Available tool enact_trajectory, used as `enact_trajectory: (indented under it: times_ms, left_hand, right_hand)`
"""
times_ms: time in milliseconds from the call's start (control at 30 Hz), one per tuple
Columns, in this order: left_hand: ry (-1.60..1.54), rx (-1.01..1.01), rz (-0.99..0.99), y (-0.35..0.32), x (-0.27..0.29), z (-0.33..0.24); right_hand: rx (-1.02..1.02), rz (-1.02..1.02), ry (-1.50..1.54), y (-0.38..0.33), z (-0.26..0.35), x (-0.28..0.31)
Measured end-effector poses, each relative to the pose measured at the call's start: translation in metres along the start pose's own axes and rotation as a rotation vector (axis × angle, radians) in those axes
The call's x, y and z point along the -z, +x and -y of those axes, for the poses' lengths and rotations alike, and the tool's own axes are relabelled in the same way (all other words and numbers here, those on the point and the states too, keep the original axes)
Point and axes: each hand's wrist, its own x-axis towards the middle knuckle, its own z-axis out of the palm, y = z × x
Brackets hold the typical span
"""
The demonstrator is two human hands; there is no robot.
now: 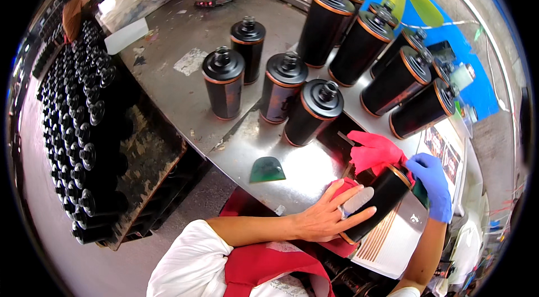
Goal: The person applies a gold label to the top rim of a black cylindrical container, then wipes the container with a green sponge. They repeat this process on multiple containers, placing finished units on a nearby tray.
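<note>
While the black cylinder (377, 202) lies tilted at the metal table's (168, 66) near edge, I see my bare left hand (328, 218) spread flat along its side and my blue-gloved right hand (433, 183) gripping its upper end beside a red cloth (373, 151). Finished black cylinders (314, 109) stand beyond; a green scraper (267, 170) lies nearby.

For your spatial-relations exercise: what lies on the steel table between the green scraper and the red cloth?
In the head view, only bare steel table lies between the green scraper and the red cloth; nothing rests on that stretch.
</note>
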Motion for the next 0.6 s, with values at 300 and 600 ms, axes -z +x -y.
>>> enact_trajectory:
  times_ms: [300, 600]
  left_hand:
    - [0.667, 0.274, -0.078, -0.045, 0.148, 0.039]
    - [1.441, 1.123, -0.627, -0.194, 0.338, 0.065]
  right_hand:
    - [0.322, -0.160, 0.170, -0.048, 0.166, -0.072]
    - [0.845, -0.207, -0.183, 0.025, 0.217, -0.188]
